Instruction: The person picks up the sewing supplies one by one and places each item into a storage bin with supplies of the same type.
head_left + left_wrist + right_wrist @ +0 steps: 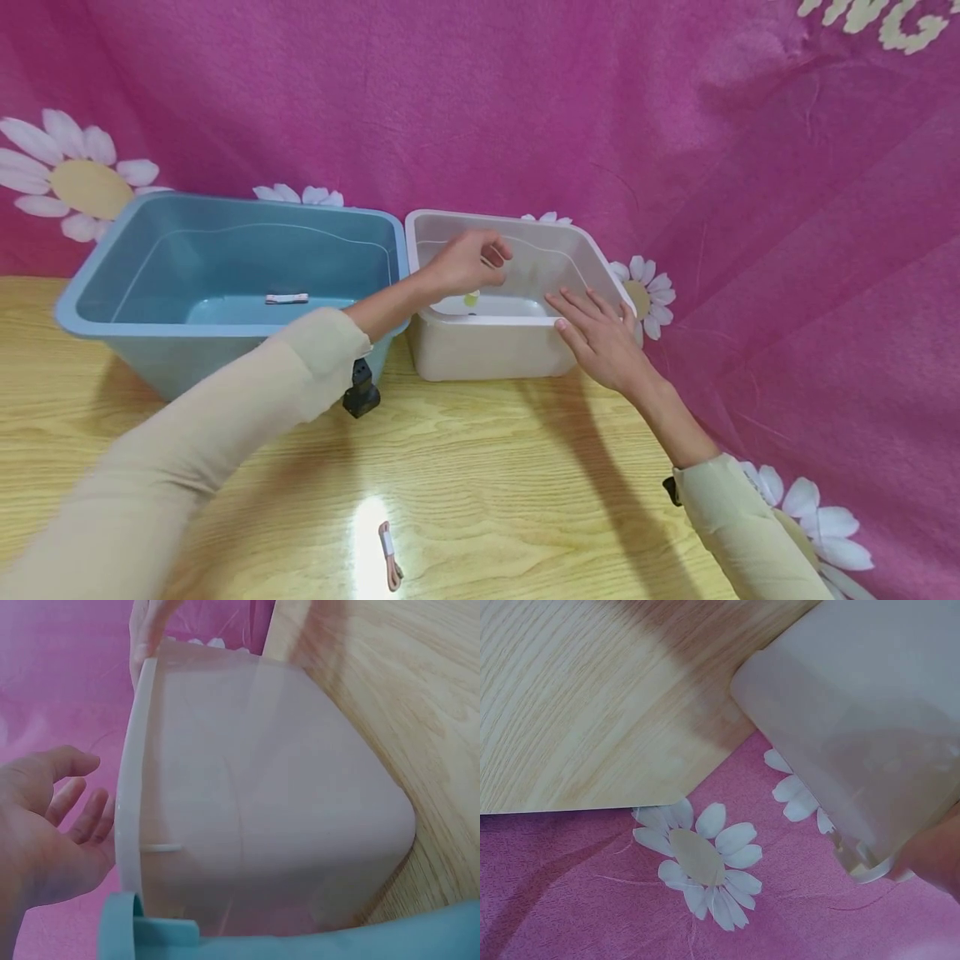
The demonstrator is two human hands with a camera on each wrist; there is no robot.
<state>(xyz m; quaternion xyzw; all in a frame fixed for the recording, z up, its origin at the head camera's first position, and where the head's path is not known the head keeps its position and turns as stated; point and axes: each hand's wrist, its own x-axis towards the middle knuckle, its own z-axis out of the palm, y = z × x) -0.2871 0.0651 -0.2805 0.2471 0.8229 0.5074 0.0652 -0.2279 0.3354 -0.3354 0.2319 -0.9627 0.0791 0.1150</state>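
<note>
My left hand [468, 260] hovers over the white plastic bin [491, 350], its fingers loosely bent. In the left wrist view nothing shows between that hand's thumb and fingers. The right hand [600, 337] lies on the bin's front right rim with its fingers straight and spread inward. A small yellow-green round thing [471, 298] is visible on the bin's floor, partly hidden below the left hand. Left of this bin is a blue bin [232, 331], holding a folded shoelace bundle [287, 298] with a pale band.
Another folded pink shoelace bundle [390, 557], wrapped in a white band, lies on the wooden table [480, 467] near its front. Behind both bins hangs a magenta cloth [450, 100] with daisies. The two bins stand side by side, rims close together.
</note>
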